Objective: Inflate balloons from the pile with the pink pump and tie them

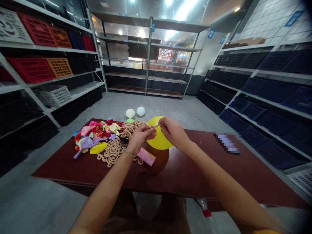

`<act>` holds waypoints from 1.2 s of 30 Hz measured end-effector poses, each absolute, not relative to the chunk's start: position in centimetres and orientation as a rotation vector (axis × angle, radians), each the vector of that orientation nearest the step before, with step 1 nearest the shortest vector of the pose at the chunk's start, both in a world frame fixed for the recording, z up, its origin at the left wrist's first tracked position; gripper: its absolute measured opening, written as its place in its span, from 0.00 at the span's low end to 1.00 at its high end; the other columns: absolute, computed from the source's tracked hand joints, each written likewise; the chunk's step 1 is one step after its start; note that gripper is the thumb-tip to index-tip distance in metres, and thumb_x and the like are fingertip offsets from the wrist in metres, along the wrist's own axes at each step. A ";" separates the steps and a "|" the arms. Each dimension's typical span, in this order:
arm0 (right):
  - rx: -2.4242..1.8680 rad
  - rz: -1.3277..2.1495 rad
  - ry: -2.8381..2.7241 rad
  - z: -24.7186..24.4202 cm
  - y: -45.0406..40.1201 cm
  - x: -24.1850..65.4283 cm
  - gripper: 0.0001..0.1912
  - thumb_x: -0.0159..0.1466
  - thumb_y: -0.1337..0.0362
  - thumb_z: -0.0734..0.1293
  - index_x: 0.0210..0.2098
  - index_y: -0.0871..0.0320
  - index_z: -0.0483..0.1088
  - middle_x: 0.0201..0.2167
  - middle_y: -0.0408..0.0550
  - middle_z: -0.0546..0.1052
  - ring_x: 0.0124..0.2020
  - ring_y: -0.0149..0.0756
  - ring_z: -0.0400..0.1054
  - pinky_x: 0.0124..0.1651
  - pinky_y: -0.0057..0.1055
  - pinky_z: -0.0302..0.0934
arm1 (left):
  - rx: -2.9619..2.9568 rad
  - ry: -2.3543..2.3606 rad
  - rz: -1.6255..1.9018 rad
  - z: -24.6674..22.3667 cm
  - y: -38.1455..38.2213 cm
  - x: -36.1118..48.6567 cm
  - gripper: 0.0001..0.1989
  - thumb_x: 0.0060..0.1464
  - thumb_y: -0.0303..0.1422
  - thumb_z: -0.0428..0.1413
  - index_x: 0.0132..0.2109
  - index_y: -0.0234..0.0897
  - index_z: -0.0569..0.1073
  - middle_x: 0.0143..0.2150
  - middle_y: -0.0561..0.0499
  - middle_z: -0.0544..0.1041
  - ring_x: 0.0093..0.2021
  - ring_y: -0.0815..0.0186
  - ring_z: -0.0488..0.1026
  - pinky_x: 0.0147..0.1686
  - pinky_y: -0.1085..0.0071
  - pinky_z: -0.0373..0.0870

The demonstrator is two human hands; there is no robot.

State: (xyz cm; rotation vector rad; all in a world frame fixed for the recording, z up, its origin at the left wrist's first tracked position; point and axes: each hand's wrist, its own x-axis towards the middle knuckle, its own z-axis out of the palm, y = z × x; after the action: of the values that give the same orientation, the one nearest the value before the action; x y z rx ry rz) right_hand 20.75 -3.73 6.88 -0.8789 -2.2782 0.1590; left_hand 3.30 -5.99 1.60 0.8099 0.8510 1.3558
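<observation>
A yellow inflated balloon (159,138) sits over the dark red table, behind and below both hands. My left hand (142,136) is closed, thumb and fingers pinched at a thin pale strand near the balloon's top. My right hand (174,131) is closed too, pinching the strand's other end just to the right. Beside my left wrist lie a pink cylinder (147,157) and a pile of beige cords (113,152). A dark pointed tool (123,139) rests on the cords. Left of them is a heap of colourful deflated balloons (97,133).
The dark red table (190,169) spans the front, with a blurred flat object (227,142) on its right. White balloons (140,111) and a green one (130,120) lie beyond its far edge. Shelves with crates (34,70) stand on both sides.
</observation>
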 end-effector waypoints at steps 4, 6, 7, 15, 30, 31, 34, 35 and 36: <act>-0.817 0.062 -2.306 6.5 -4.9 21.6 0.08 0.69 0.63 0.56 0.37 0.53 0.65 0.35 0.51 0.74 0.39 0.40 0.66 0.44 0.38 0.58 | 0.774 0.842 1.360 2.1 -6.2 3.0 0.15 0.44 0.32 0.70 0.35 0.32 0.72 0.37 0.48 0.81 0.33 0.72 0.78 0.38 0.75 0.76; -0.791 0.099 -2.317 6.3 -5.2 22.0 0.07 0.69 0.64 0.57 0.35 0.53 0.65 0.33 0.49 0.73 0.37 0.39 0.66 0.42 0.37 0.59 | 0.794 0.829 1.408 2.3 -6.2 2.9 0.17 0.42 0.32 0.70 0.33 0.33 0.70 0.37 0.50 0.80 0.34 0.72 0.78 0.39 0.75 0.77; -0.783 0.142 -2.322 6.1 -5.3 22.1 0.06 0.68 0.64 0.58 0.35 0.53 0.65 0.31 0.47 0.73 0.36 0.38 0.66 0.41 0.36 0.59 | 0.807 0.817 1.434 2.4 -6.2 2.9 0.18 0.40 0.32 0.71 0.32 0.33 0.69 0.38 0.51 0.79 0.34 0.72 0.78 0.39 0.74 0.77; -0.741 0.313 -2.353 6.8 -4.1 22.4 0.05 0.67 0.62 0.62 0.38 0.54 0.69 0.37 0.48 0.73 0.41 0.38 0.66 0.45 0.37 0.61 | 0.953 0.801 1.494 2.1 -6.0 2.3 0.20 0.40 0.35 0.71 0.35 0.34 0.70 0.35 0.52 0.79 0.32 0.71 0.77 0.39 0.71 0.76; -0.819 0.147 -2.242 5.9 -2.6 19.5 0.05 0.65 0.62 0.67 0.38 0.50 0.77 0.37 0.47 0.72 0.43 0.39 0.66 0.48 0.39 0.62 | 1.272 0.757 1.417 2.7 -6.2 1.0 0.16 0.43 0.33 0.69 0.33 0.35 0.69 0.32 0.54 0.76 0.32 0.68 0.77 0.38 0.70 0.76; -0.826 0.109 -2.249 6.0 -2.7 19.3 0.05 0.65 0.63 0.67 0.36 0.51 0.77 0.36 0.47 0.72 0.42 0.39 0.66 0.47 0.38 0.61 | 1.284 0.746 1.414 2.7 -6.1 1.0 0.16 0.44 0.33 0.69 0.32 0.35 0.69 0.32 0.54 0.76 0.32 0.68 0.77 0.37 0.70 0.76; -0.871 -0.002 -2.248 6.4 -3.2 18.7 0.05 0.64 0.64 0.67 0.33 0.54 0.75 0.34 0.46 0.73 0.41 0.39 0.66 0.44 0.36 0.60 | 1.295 0.746 1.444 2.8 -6.0 1.0 0.16 0.44 0.33 0.68 0.32 0.35 0.68 0.33 0.55 0.76 0.31 0.69 0.77 0.37 0.70 0.76; -0.884 -0.022 -2.241 6.5 -3.3 18.5 0.04 0.63 0.65 0.67 0.32 0.55 0.74 0.34 0.46 0.73 0.41 0.39 0.66 0.43 0.35 0.60 | 1.287 0.757 1.475 2.7 -6.0 1.0 0.16 0.44 0.33 0.68 0.31 0.35 0.67 0.33 0.55 0.75 0.31 0.69 0.77 0.37 0.70 0.76; -0.895 -0.033 -2.233 6.5 -3.4 18.2 0.03 0.62 0.66 0.67 0.32 0.55 0.73 0.34 0.46 0.72 0.41 0.39 0.66 0.43 0.35 0.60 | 1.275 0.770 1.514 2.7 -5.9 1.1 0.16 0.44 0.33 0.68 0.31 0.35 0.67 0.34 0.55 0.75 0.30 0.70 0.77 0.36 0.71 0.76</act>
State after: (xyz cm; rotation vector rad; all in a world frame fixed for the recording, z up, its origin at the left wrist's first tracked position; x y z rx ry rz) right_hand 18.22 -3.44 6.47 -0.8947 -2.2328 -0.0328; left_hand 1.09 -5.94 2.72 1.2753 0.7696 1.5138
